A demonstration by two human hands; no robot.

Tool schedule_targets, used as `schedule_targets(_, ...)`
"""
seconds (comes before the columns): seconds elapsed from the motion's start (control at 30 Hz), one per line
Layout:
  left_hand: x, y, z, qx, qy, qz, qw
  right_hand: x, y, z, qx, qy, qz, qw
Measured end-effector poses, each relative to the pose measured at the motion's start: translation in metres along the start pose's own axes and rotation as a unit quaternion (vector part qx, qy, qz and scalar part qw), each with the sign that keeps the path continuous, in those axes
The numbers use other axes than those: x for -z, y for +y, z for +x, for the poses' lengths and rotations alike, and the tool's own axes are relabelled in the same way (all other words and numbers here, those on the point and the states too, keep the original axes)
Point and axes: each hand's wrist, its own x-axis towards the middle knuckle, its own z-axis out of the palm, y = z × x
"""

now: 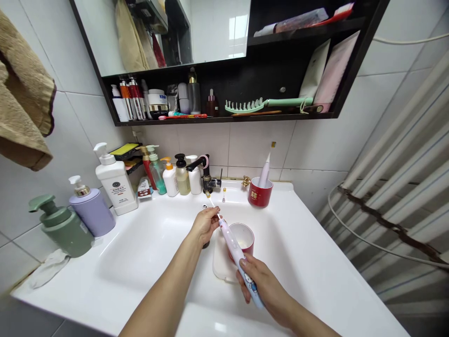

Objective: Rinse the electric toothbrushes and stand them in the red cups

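Note:
An electric toothbrush (233,243) with a pink-to-blue handle slants over the sink, its head pointing away from me. My right hand (261,285) is wrapped round the lower handle, where a cartoon print shows. With its fingertips, my left hand (206,225) pinches the thin white brush head (211,200) near where it meets the handle. Below the brush, a red cup (248,233) with a white inside stands on a pale tray (219,267) in the basin; the handle partly covers the cup.
Around the white sink (140,243) stand several pump bottles (117,185) at the left and a black faucet (206,173) at the back. Another red cup (260,194) holds a second electric toothbrush (265,171). A mirror cabinet (224,119) overhangs the back; a folded shutter (403,196) is at right.

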Motion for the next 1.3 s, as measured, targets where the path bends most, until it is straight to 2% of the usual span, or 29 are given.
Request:
schedule_targets(0.17,0.0013,-0.0023,0.001,-0.001,-0.011,0.022,1.0,0.0006,0.0013,-0.0002,0.0,-0.004,0.004,1.0)
schedule_targets(0.33,0.001,-0.0052,0.001,0.009,-0.021,0.051,0.998,0.0009,0.0032,0.0002,0.013,0.02,-0.019,1.0)
schedule_targets(1.0,-0.0052,-0.008,-0.0042,0.031,-0.026,0.126,0.991,-0.0025,0.0052,0.0007,0.047,0.047,-0.04,0.997)
schedule_targets(1.3,0.0015,-0.0054,0.0012,-0.036,-0.002,0.124,0.992,-0.0047,0.0028,0.0014,0.046,0.037,-0.042,0.997)
